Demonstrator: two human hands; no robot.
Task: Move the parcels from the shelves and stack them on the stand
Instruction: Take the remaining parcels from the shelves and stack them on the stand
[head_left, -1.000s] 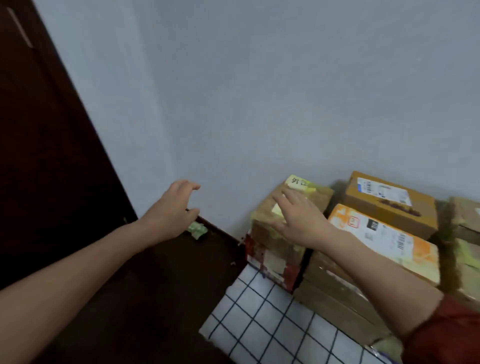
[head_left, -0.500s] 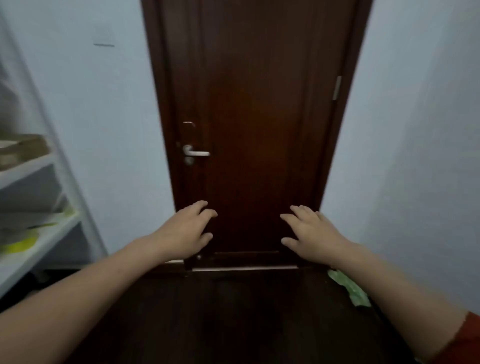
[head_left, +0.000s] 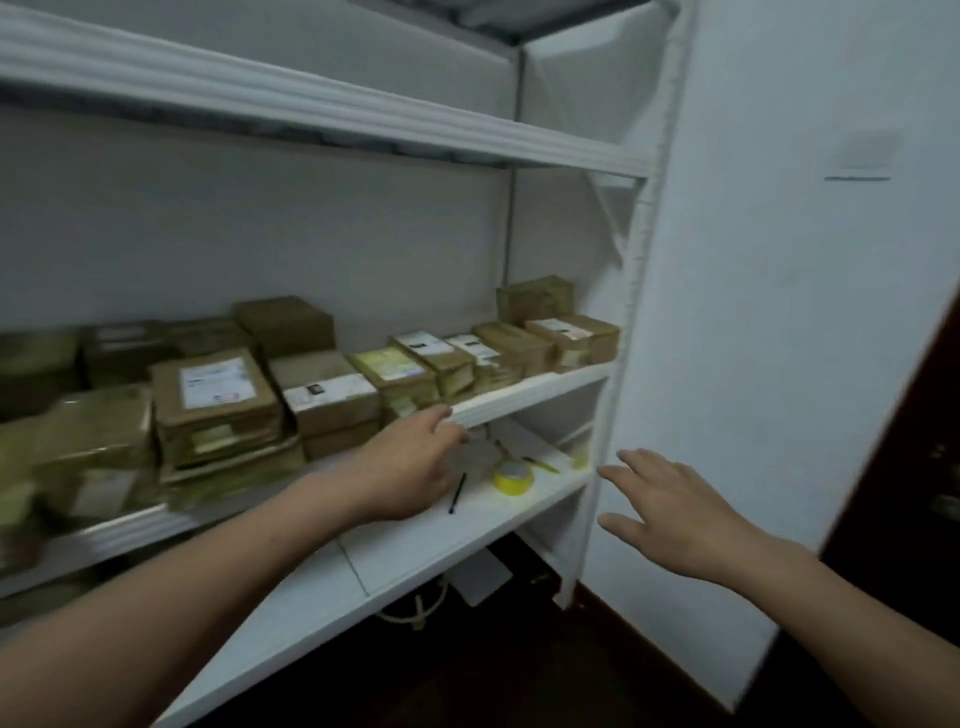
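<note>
Head view: parcels (head_left: 327, 389) sit packed edge to edge on the shelf (head_left: 530, 391) just beyond the left hand (head_left: 415, 462), which is spread and empty like the right hand (head_left: 675, 514) further aside, so a one-handed tug could drag neighbours off the edge.

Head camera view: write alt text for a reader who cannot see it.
Two bare hands, the left hand and the right hand, both open and empty, reach toward a white shelving unit. Taped cardboard parcels crowd its middle shelf; a yellow tape roll and pens lie on the shelf below.
</note>
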